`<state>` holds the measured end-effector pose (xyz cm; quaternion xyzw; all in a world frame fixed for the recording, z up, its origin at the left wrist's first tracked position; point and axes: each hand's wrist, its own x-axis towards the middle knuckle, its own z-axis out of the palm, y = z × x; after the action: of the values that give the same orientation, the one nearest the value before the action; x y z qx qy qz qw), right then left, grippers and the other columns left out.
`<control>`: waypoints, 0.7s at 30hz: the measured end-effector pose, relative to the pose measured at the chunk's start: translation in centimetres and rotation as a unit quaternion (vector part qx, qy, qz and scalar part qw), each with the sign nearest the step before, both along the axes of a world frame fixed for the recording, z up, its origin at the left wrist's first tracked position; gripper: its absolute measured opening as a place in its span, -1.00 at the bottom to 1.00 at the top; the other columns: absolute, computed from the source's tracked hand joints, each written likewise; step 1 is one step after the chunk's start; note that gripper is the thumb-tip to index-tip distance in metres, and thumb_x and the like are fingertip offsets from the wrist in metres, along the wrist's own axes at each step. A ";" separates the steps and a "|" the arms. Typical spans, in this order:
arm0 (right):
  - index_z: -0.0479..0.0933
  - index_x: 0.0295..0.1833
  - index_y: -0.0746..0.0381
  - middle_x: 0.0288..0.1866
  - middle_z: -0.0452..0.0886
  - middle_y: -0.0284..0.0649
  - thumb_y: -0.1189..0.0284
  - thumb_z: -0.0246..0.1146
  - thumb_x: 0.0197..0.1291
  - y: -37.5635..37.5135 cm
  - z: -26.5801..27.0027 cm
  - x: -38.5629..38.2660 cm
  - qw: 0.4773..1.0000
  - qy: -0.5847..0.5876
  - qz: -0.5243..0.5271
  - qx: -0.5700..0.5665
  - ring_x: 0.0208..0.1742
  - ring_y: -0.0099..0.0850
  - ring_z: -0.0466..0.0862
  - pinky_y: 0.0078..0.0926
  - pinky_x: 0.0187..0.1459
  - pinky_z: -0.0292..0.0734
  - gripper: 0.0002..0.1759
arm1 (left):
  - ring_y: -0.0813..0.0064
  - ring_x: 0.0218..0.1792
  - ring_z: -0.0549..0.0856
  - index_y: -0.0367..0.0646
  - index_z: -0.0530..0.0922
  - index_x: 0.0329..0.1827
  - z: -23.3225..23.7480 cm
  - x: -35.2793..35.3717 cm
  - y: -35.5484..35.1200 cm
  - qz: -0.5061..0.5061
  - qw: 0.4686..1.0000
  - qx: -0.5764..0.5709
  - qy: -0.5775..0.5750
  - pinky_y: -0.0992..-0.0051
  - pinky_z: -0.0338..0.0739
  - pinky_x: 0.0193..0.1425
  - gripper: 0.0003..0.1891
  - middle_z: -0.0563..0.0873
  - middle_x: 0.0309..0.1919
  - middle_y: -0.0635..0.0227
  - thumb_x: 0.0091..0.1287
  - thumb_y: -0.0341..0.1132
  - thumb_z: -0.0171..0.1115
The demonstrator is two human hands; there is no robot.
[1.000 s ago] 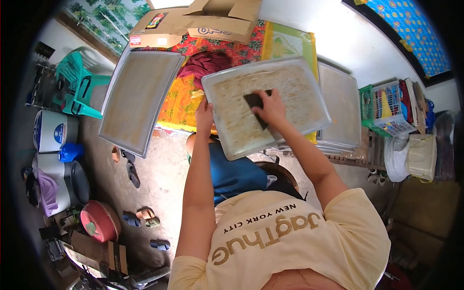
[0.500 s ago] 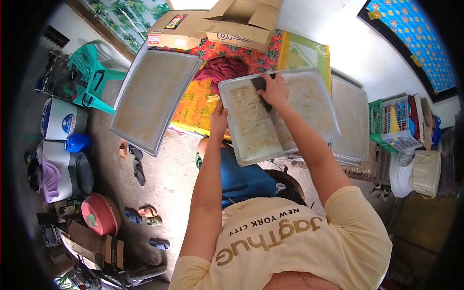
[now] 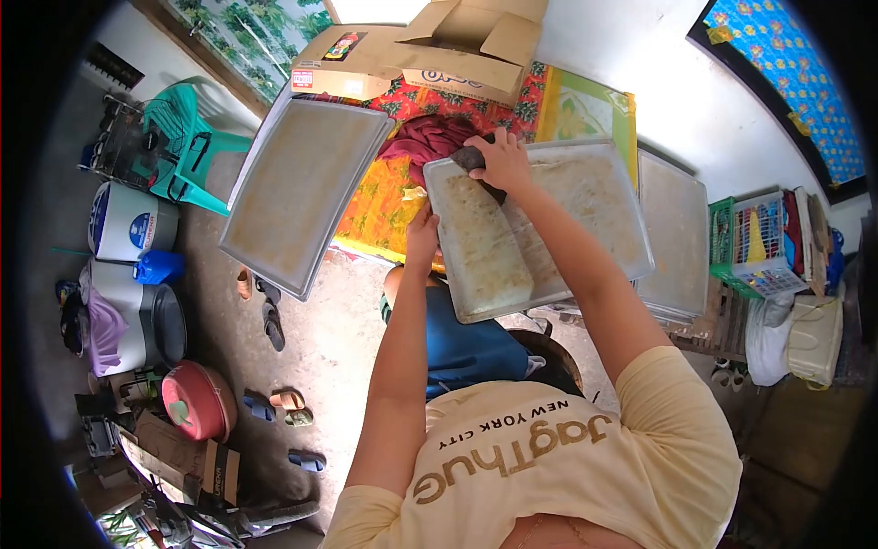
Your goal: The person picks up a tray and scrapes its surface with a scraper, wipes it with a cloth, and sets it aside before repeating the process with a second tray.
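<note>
My left hand (image 3: 422, 236) grips the left edge of a shallow metal tray (image 3: 585, 215), which is tilted above my lap. Brownish residue covers much of the tray, with a paler, smoother band along its lower left part. My right hand (image 3: 503, 165) is closed on a dark cloth or pad (image 3: 469, 159) at the tray's upper left edge. Behind the tray, a maroon cloth (image 3: 428, 139) lies on the floral table cover (image 3: 380, 197). Another tray (image 3: 302, 188) rests to the left, and a stack of trays (image 3: 672, 229) is on the right.
Cardboard boxes (image 3: 476, 78) stand at the back of the table. A green chair (image 3: 195, 151) and a red tub (image 3: 197, 403) are on the left. Slippers (image 3: 273, 327) lie on the floor. Plastic baskets (image 3: 750, 242) sit at the right.
My right hand has moved with the dark pad toward the tray's upper left corner. The whole view has shifted slightly, and my left hand still holds the tray edge.
</note>
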<state>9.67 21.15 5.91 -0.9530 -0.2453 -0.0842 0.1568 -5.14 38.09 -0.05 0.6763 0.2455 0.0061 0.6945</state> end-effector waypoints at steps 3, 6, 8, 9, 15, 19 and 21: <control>0.46 0.23 -0.36 0.12 0.39 -0.11 0.03 0.58 -0.20 -0.5 -0.2 1.6 0.999 0.026 0.021 -0.008 0.21 0.01 0.47 0.07 0.20 0.38 -0.23 | 0.68 -0.70 0.48 -0.11 0.48 0.40 0.7 0.1 -0.4 0.013 0.999 -0.031 0.015 0.62 0.39 -0.74 -0.54 0.67 -0.42 0.48 0.44 -0.34 0.03; 0.47 0.19 -0.39 0.14 0.37 -0.11 0.03 0.60 -0.24 -0.6 -0.7 2.3 0.999 0.039 0.034 0.002 0.25 0.03 0.45 0.07 0.20 0.41 -0.24 | 0.70 -0.71 0.47 -0.09 0.48 0.40 0.5 0.3 -0.1 0.015 0.999 -0.043 0.012 0.62 0.39 -0.74 -0.54 0.65 -0.44 0.49 0.44 -0.34 0.02; 0.47 0.19 -0.39 0.16 0.37 -0.08 0.01 0.59 -0.23 -0.9 -0.9 2.5 0.997 0.062 0.040 0.000 0.28 0.06 0.43 0.09 0.21 0.41 -0.24 | 0.70 -0.71 0.47 -0.09 0.48 0.40 0.3 0.1 0.0 0.011 0.998 -0.053 0.012 0.63 0.38 -0.75 -0.54 0.64 -0.46 0.50 0.44 -0.35 0.01; 0.47 0.20 -0.39 0.16 0.37 -0.07 0.00 0.58 -0.21 -0.9 -0.6 2.1 0.995 0.074 0.065 -0.006 0.28 0.07 0.43 0.08 0.22 0.40 -0.24 | 0.71 -0.72 0.48 -0.09 0.48 0.40 0.5 0.1 -0.1 0.011 0.998 -0.062 0.012 0.64 0.38 -0.75 -0.55 0.64 -0.47 0.50 0.44 -0.36 0.01; 0.51 0.16 -0.36 0.09 0.44 -0.12 0.05 0.58 -0.21 -0.8 0.7 -4.4 0.980 0.033 0.187 -0.057 0.24 -0.01 0.48 -0.08 0.19 0.45 -0.30 | 0.70 -0.72 0.50 -0.13 0.50 0.37 1.3 -0.1 -0.1 -0.004 0.997 -0.074 0.004 0.67 0.37 -0.76 -0.57 0.63 -0.50 0.50 0.46 -0.37 -0.03; 0.52 0.14 -0.35 0.05 0.43 -0.18 0.11 0.58 -0.20 -3.1 1.5 -8.5 0.966 0.035 0.245 -0.076 0.20 -0.08 0.50 -0.11 0.15 0.44 -0.33 | 0.69 -0.72 0.49 -0.14 0.47 0.40 0.2 0.4 0.1 0.012 0.996 -0.089 0.003 0.66 0.36 -0.75 -0.51 0.62 -0.52 0.49 0.39 -0.38 -0.02; 0.53 0.14 -0.34 0.04 0.44 -0.18 0.12 0.58 -0.19 -3.9 1.3 -9.1 0.967 0.064 0.234 -0.075 0.18 -0.08 0.51 -0.11 0.14 0.44 -0.33 | 0.69 -0.72 0.48 -0.16 0.46 0.41 0.0 0.3 0.2 0.014 0.996 -0.089 0.003 0.66 0.36 -0.74 -0.49 0.62 -0.52 0.48 0.36 -0.39 -0.02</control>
<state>0.57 17.29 7.22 -0.8817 -0.4562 0.0348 0.1154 -4.86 38.31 -0.03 0.6081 0.2569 -0.0080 0.7511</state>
